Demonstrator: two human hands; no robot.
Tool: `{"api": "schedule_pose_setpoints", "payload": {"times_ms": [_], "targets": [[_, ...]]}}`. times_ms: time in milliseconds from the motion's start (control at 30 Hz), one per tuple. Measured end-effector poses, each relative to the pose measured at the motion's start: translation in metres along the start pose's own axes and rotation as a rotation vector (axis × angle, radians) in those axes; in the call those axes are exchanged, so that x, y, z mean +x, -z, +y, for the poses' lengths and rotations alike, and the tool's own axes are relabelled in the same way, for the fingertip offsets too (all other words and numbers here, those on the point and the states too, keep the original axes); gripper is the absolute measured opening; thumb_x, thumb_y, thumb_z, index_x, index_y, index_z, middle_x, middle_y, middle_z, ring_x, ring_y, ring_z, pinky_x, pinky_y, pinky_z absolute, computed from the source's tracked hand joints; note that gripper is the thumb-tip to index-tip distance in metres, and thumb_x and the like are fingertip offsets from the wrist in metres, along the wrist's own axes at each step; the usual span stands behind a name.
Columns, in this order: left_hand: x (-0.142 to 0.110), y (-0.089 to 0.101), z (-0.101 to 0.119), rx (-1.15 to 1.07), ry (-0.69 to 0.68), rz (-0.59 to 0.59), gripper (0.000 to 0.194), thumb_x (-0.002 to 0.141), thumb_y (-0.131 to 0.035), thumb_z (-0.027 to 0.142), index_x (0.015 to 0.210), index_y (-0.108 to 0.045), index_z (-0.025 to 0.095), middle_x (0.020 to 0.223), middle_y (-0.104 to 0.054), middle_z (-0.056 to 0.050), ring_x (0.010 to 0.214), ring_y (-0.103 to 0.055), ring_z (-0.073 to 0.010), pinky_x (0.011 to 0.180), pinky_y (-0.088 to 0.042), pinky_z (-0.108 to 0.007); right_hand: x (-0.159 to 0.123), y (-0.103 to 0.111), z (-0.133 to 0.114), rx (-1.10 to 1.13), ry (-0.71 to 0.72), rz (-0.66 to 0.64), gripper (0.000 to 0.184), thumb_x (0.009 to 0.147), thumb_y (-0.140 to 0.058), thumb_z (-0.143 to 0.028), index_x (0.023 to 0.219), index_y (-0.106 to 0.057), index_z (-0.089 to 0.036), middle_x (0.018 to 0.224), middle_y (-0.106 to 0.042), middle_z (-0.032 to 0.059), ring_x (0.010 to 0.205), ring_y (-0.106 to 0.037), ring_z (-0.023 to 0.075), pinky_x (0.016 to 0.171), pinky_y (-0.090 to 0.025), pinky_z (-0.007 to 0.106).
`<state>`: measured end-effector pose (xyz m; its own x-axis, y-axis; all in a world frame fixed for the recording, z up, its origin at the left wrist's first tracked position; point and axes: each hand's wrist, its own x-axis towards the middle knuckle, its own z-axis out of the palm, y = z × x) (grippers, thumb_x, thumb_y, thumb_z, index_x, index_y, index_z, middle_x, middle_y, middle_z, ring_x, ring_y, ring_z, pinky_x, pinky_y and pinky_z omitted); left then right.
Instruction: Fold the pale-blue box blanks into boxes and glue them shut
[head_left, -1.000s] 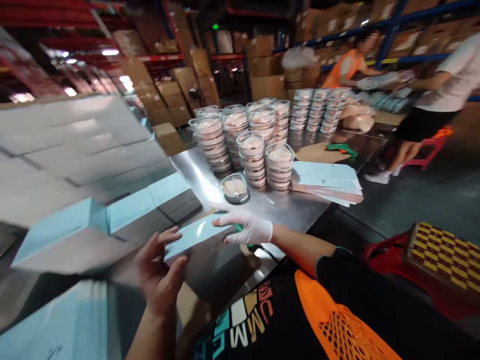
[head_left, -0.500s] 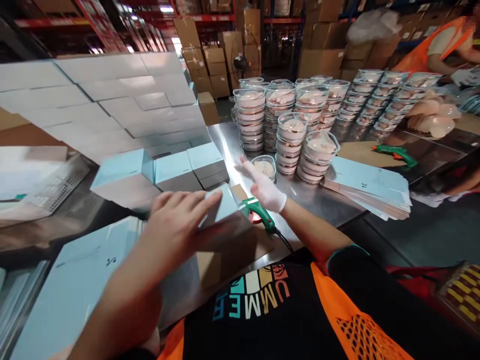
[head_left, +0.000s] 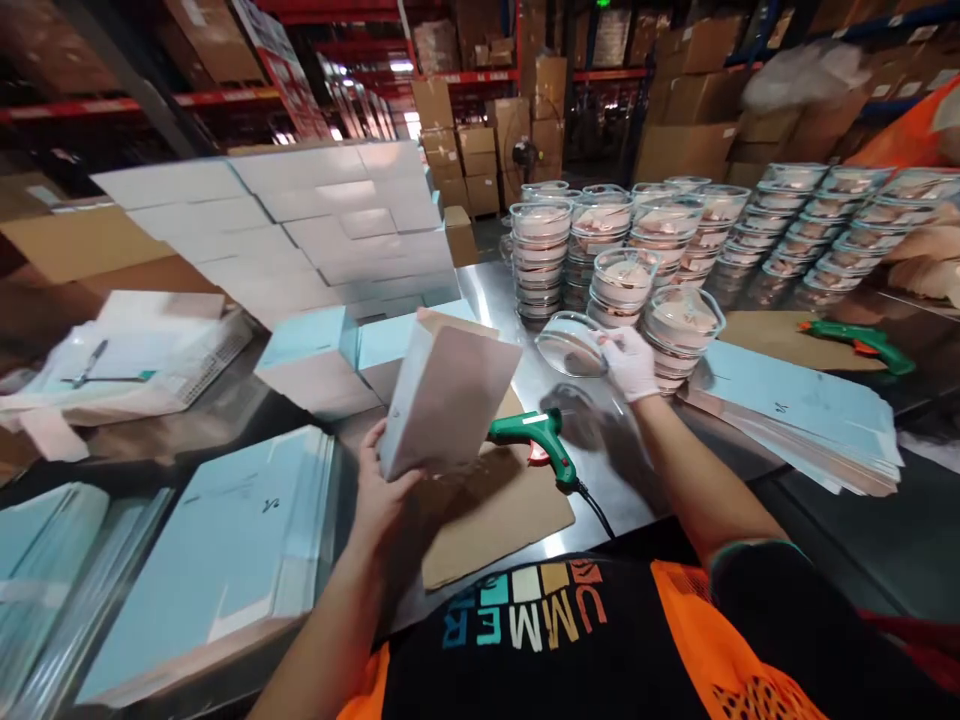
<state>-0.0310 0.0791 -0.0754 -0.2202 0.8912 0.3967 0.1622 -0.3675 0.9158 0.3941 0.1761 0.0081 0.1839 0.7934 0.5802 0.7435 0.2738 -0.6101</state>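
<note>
My bare left hand grips a small carton from below, holding it tilted above a sheet of brown cardboard. In my white-gloved right hand is a clear round container, pinched at its right rim. It is raised above the metal tabletop and tilted; its contents are hard to make out. Just behind that hand stand short stacks of similar containers. A green glue gun with a black cord lies between my hands, its nozzle end toward the carton.
Pale blue and white cartons form a wall at the back left. Flat blue sheets lie front left, with more at right. A second glue gun rests on cardboard. Taller container stacks stand behind. A white basket sits left.
My left hand has lifted and tilted the carton off the work surface. My right hand has moved to the right and picked up the clear container. The view has shifted left.
</note>
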Motion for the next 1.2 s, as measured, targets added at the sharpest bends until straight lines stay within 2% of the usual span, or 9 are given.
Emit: {"api": "schedule_pose_setpoints", "payload": {"times_ms": [100,267,433,600,700,800,900,1000,1200], "targets": [[-0.012,-0.007,-0.011,-0.024,0.161,-0.004,0.088,0.065,-0.092,0.031,0.144,-0.053,0.027,0.134,-0.065,-0.009,0.119,-0.067,-0.0270,0.101,-0.058,-0.038,-0.004,0.049,-0.038,0.421,0.188,0.148,0.016,0.097,-0.074,-0.039,0.094,-0.074,-0.024,0.094,-0.078,0.0022,0.089,-0.074,0.0216,0.090,-0.062,0.040],[-0.041,-0.030,-0.019,-0.212,0.325,-0.202,0.099,0.054,-0.100,0.038,0.139,-0.049,0.028,0.127,-0.065,-0.007,0.104,-0.070,-0.0240,0.088,-0.059,-0.034,-0.035,0.087,-0.113,0.511,0.357,-0.288,0.017,0.098,-0.079,-0.042,0.099,-0.081,-0.026,0.111,-0.081,0.0062,0.128,-0.073,0.0302,0.115,-0.055,0.053],[-0.068,-0.044,-0.031,-0.076,0.359,-0.400,0.087,0.053,-0.103,0.044,0.125,-0.058,0.023,0.123,-0.069,-0.011,0.117,-0.069,-0.0331,0.105,-0.058,-0.050,-0.078,0.048,-0.121,0.622,0.339,-0.337,0.060,0.092,-0.082,-0.063,0.143,-0.069,-0.034,0.155,-0.064,0.0093,0.148,-0.059,0.0318,0.125,-0.047,0.056],[-0.072,-0.036,-0.037,0.111,0.153,-0.282,0.094,0.059,-0.099,0.059,0.135,-0.060,0.021,0.124,-0.070,-0.015,0.122,-0.067,-0.0393,0.108,-0.057,-0.058,-0.137,0.002,-0.085,0.752,0.112,-0.350,0.097,0.085,-0.073,-0.084,0.163,-0.048,-0.033,0.172,-0.044,0.0157,0.156,-0.051,0.0355,0.123,-0.049,0.056],[-0.063,-0.033,-0.026,0.143,-0.150,-0.168,0.082,0.068,-0.092,0.068,0.131,-0.066,0.022,0.124,-0.070,-0.016,0.127,-0.066,-0.0392,0.108,-0.057,-0.056,-0.162,-0.020,-0.082,0.710,0.152,-0.425,0.093,0.082,-0.073,-0.087,0.154,-0.063,-0.028,0.165,-0.053,0.0169,0.160,-0.044,0.0382,0.132,-0.036,0.058],[-0.052,-0.037,-0.010,0.129,-0.363,-0.218,0.056,0.081,-0.082,0.070,0.111,-0.075,0.023,0.113,-0.073,-0.014,0.117,-0.069,-0.0364,0.102,-0.059,-0.053,-0.167,-0.037,-0.094,0.754,0.080,-0.390,0.075,0.091,-0.064,-0.084,0.134,-0.076,-0.024,0.140,-0.071,0.0158,0.143,-0.062,0.0372,0.124,-0.047,0.053],[-0.047,-0.041,-0.004,0.078,-0.366,-0.110,0.066,0.088,-0.076,0.070,0.134,-0.066,0.024,0.128,-0.069,-0.015,0.118,-0.070,-0.0342,0.101,-0.059,-0.049,-0.158,-0.051,-0.111,0.700,-0.051,-0.246,0.045,0.099,-0.066,-0.055,0.129,-0.073,-0.024,0.133,-0.074,0.0119,0.131,-0.068,0.0310,0.119,-0.052,0.047],[-0.046,-0.037,-0.009,0.086,-0.450,-0.117,0.079,0.084,-0.084,0.065,0.149,-0.056,0.028,0.135,-0.065,-0.015,0.135,-0.062,-0.0355,0.112,-0.053,-0.051,-0.151,-0.057,-0.122,0.673,-0.021,-0.137,0.047,0.090,-0.066,-0.030,0.136,-0.064,-0.026,0.144,-0.068,0.0098,0.136,-0.064,0.0263,0.124,-0.047,0.045],[-0.042,-0.011,-0.010,0.200,-0.496,-0.172,0.059,0.079,-0.090,0.062,0.123,-0.074,0.026,0.117,-0.070,-0.010,0.126,-0.065,-0.0325,0.114,-0.053,-0.051,-0.131,-0.047,-0.105,0.764,-0.057,-0.257,0.059,0.093,-0.064,-0.037,0.150,-0.048,-0.028,0.158,-0.057,0.0138,0.130,-0.067,0.0262,0.111,-0.057,0.047]]}}
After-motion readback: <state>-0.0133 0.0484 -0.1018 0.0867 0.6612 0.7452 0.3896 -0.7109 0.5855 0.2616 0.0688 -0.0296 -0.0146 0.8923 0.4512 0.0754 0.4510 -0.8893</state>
